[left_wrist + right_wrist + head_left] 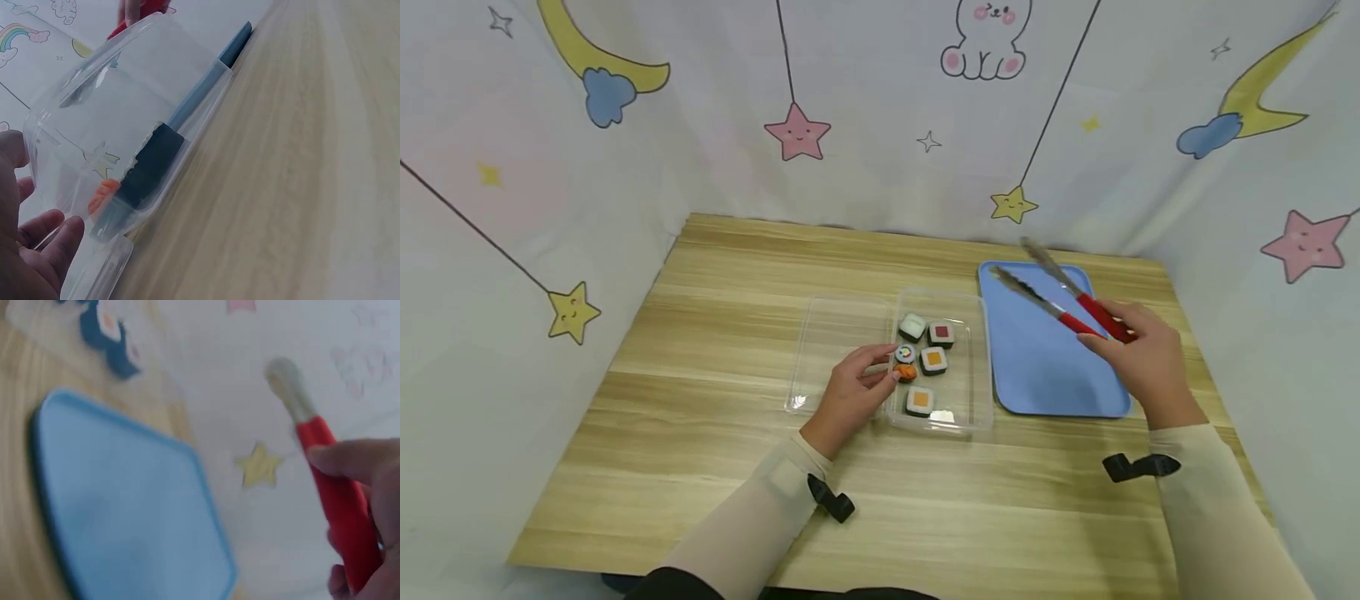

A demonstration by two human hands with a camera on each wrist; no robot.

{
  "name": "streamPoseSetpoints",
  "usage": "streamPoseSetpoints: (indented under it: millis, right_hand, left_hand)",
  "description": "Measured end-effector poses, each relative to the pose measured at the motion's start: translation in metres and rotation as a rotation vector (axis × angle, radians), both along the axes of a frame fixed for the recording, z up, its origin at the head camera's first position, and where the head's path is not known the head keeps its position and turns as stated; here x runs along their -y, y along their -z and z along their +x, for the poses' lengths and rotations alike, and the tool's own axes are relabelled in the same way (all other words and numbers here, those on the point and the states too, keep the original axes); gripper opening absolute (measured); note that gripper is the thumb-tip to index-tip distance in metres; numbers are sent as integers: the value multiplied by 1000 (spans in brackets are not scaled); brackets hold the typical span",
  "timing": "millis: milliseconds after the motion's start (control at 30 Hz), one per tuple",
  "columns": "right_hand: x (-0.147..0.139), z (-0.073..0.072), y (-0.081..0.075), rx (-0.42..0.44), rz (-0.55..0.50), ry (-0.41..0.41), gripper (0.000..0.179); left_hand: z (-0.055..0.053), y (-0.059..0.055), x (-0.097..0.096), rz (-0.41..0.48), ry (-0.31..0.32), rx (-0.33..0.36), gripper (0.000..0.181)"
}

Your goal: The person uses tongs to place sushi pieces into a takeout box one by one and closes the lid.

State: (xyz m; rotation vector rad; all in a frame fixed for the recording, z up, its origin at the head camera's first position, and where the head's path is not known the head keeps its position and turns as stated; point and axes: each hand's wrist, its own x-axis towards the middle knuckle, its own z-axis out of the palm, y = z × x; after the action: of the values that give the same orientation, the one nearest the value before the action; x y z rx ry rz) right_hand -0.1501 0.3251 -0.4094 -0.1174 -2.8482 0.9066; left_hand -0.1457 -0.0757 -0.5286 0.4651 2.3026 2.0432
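Note:
My right hand (1150, 354) grips the red handles of metal tongs (1093, 312), whose two arms are spread apart above the blue tray (1060, 396); nothing is between their tips. My left hand (853, 387) rests its fingertips against the left wall of a clear plastic container (973, 392). Inside the container are several toy-like sushi pieces: a white-topped roll (912, 327), a red-centred roll (941, 334), two yellow-centred rolls (933, 360), a small round roll (905, 354) and an orange-topped piece (906, 372). The right wrist view shows one red handle (334, 506) under the thumb.
The container's clear lid (842, 321) lies spread flat to its left, partly behind my left hand. Everything stands on a wood-grain table (700, 350). A white curtain with stars and moons (880, 167) hangs along the back and sides.

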Motion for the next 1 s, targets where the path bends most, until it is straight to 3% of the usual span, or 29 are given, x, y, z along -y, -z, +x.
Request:
streamPoseSetpoints:
  millis: [167, 233, 300, 467, 633, 767, 900, 1000]
  right_hand:
    - [-47, 19, 40, 26, -161, 412, 65]
    - [-62, 24, 56, 46, -195, 514, 65]
    - [-76, 27, 71, 65, -203, 565, 65]
    - [-95, 31, 95, 81, -189, 598, 67]
    - [-100, 35, 110, 32, -130, 573, 62]
    - [-103, 37, 119, 13, -81, 540, 62]
    - [-100, 39, 120, 1, -42, 508, 68]
    - [-79, 43, 104, -97, -5, 455, 68]
  left_hand:
    - [0, -2, -2, -21, -18, 14, 41]
    - [-2, -1, -4, -30, -35, 10, 40]
    - [-4, 0, -6, -31, -57, 1, 39]
    - [-9, 3, -13, -27, -85, -9, 38]
    - [-11, 3, -16, -18, -65, -18, 38]
    - [-10, -3, -6, -32, -70, -78, 38]
    - [-11, -14, 21, -99, -180, -164, 38]
    - [-14, -18, 46, -244, -319, -160, 40]
